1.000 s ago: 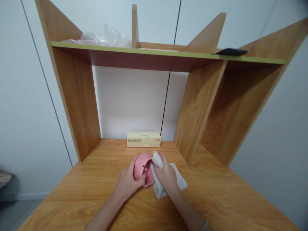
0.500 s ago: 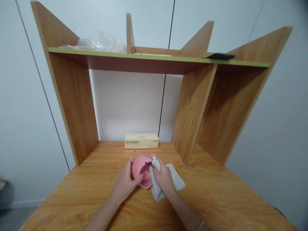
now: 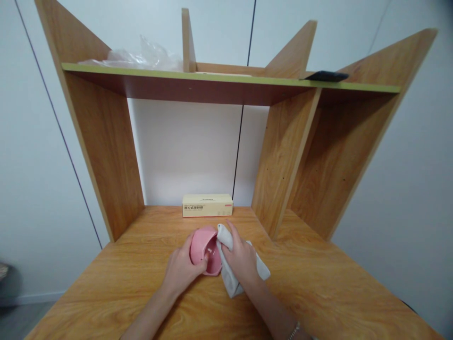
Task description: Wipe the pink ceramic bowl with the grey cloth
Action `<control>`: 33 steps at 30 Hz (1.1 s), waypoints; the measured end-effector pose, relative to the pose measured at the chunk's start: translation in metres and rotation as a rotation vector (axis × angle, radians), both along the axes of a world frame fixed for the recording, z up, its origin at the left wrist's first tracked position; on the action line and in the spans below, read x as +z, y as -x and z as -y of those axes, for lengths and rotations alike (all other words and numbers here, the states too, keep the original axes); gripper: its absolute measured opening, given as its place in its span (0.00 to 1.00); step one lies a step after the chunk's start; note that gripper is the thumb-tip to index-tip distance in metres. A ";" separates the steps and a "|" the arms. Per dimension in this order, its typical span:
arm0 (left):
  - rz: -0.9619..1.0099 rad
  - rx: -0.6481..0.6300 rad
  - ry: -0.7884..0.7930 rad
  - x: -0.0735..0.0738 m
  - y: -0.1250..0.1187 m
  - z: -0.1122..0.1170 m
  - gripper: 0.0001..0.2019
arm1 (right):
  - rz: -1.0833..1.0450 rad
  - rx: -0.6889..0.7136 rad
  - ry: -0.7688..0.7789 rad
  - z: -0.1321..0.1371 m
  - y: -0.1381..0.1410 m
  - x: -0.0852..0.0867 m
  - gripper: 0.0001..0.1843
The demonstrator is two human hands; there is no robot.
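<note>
A pink bowl (image 3: 201, 242) is tipped on its side just above or on the desk, its opening facing right and toward me. My left hand (image 3: 183, 268) grips it from the left, thumb inside the opening and fingers behind the outer wall. In my right hand (image 3: 241, 257) is a light grey cloth (image 3: 230, 278), pinched and pressed against the bowl's right rim. Part of the cloth hangs below the hand and another corner sticks out to its right. My right fingertips are partly hidden by the cloth.
A cream-coloured long box (image 3: 207, 206) with printed characters stands at the back of the wooden desk (image 3: 141, 264). Wooden side panels and a shelf (image 3: 212, 81) rise around it. Up there lie a clear plastic bag (image 3: 141, 57) and a dark flat object (image 3: 327, 76).
My left fingers have wrapped closer around the bowl, and the bowl has turned a little. My right hand and the cloth have shifted slightly left along the rim. The view has tilted slightly.
</note>
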State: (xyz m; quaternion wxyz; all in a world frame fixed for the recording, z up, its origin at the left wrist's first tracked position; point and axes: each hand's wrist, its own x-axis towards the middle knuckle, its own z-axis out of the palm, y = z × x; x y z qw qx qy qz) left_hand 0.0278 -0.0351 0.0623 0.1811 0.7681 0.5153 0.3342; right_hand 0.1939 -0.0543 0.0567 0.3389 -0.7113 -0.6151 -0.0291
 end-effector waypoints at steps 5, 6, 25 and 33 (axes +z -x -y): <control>-0.101 -0.065 -0.053 0.005 0.000 0.006 0.32 | 0.009 0.066 0.003 0.000 -0.005 0.001 0.31; -0.111 -0.081 -0.059 0.006 0.000 0.007 0.33 | -0.038 0.092 0.009 -0.002 -0.005 -0.001 0.31; 0.143 -0.061 -0.019 -0.002 0.001 -0.002 0.31 | -0.251 0.056 0.026 -0.006 0.002 -0.005 0.23; -0.004 -0.158 -0.056 0.006 0.004 0.007 0.31 | -0.048 0.075 0.060 0.001 -0.002 0.005 0.30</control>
